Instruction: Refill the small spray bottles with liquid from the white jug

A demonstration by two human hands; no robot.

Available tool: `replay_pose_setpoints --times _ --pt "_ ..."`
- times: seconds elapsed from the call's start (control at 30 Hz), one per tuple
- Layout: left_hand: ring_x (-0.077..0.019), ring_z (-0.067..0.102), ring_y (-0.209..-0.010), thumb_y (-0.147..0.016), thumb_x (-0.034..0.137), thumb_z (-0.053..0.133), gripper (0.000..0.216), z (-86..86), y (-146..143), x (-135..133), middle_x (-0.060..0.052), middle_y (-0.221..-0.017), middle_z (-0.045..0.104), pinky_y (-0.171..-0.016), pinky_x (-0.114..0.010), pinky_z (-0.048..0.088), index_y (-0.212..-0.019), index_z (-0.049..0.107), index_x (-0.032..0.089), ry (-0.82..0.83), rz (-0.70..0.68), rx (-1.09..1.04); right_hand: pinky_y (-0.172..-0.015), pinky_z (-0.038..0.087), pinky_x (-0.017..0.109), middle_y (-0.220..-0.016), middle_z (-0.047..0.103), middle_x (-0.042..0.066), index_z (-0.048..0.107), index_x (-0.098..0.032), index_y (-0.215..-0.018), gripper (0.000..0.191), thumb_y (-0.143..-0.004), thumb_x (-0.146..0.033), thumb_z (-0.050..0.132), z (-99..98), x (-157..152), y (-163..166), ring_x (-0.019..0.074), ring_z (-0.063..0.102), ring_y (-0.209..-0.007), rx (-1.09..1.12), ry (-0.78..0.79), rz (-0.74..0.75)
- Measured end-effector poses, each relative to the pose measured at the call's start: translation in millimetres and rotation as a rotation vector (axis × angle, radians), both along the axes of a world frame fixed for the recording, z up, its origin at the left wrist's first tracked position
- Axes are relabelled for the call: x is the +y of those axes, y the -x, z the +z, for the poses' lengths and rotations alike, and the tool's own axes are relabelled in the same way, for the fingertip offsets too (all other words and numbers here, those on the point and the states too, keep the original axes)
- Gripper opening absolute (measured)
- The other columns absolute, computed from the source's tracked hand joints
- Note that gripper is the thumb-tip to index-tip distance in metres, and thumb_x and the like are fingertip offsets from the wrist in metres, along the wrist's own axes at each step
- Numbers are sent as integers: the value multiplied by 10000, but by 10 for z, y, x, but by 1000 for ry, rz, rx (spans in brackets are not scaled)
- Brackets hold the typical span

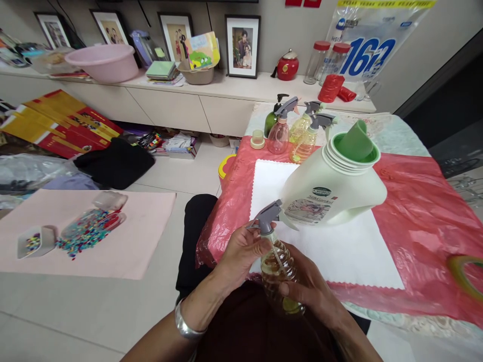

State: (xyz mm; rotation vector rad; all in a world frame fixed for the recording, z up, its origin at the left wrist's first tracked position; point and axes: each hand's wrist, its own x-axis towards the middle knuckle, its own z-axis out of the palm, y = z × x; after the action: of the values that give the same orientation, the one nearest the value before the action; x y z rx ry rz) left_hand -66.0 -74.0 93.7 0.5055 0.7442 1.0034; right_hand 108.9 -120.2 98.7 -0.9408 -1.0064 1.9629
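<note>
A clear ribbed spray bottle (277, 269) with yellowish liquid and a grey trigger head (268, 217) sits in front of me at the table's near edge. My left hand (238, 251) is closed round the trigger head's collar. My right hand (307, 289) wraps the bottle's body from below. Just behind it a large white detergent jug (332, 188) stands on a white cloth (339, 246), with a green funnel (354, 142) in its mouth.
Three more spray bottles (298, 133) and a dark green pump bottle (272, 118) stand at the table's far end on a red plastic sheet (426, 211). A tape roll (466, 274) lies at right. Beads (85, 234) are spilled on a pink mat at left.
</note>
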Motion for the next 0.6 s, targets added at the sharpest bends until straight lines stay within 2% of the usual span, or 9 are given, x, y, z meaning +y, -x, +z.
replay_pose_setpoints --times 0.07,0.17,0.27,0.37,0.5,0.6 --pt "-140 650 -758 -586 319 963 385 8 -2 15 -18 -815 728 -728 -254 478 -891 780 172 10 25 15 -1030 462 346 -1286 584 85 502 -207 -1411 674 -819 -377 777 -1 -4 -1 236 567 -1174 -5 7 12" --pt "-157 667 -781 -600 284 952 271 29 14 34 -5 -740 701 -840 -294 491 -686 726 163 -15 42 -25 -1024 465 350 -1267 592 89 507 -199 -1411 682 -814 -393 775 4 -3 -5 237 571 -1158 -2 13 16" --pt "-195 693 -871 -689 285 900 235 47 31 34 -28 -805 731 -929 -339 478 -829 751 169 -6 14 -44 -1013 473 336 -1282 586 85 514 -208 -1406 667 -817 -387 770 16 9 -10 237 568 -1173 2 -2 3" --pt "-216 688 -952 -742 366 860 332 41 40 20 -65 -931 752 -937 -342 473 -987 757 168 -19 -15 -30 -1024 471 336 -1275 591 77 512 -222 -1416 670 -822 -388 774 34 23 -14 227 580 -1147 -55 -31 -23" --pt "-169 657 -830 -624 372 934 422 34 51 7 -39 -879 744 -794 -280 482 -960 763 182 -2 -8 47 -1076 448 364 -1359 547 82 521 -235 -1423 693 -808 -404 791 40 11 6 259 545 -1228 18 -32 4" --pt "-145 627 -726 -531 340 974 449 76 70 8 -34 -814 744 -691 -256 458 -895 771 170 17 -29 93 -1144 395 399 -1427 495 87 496 -248 -1469 785 -777 -433 817 -39 -23 46 299 458 -1348 113 -26 39"
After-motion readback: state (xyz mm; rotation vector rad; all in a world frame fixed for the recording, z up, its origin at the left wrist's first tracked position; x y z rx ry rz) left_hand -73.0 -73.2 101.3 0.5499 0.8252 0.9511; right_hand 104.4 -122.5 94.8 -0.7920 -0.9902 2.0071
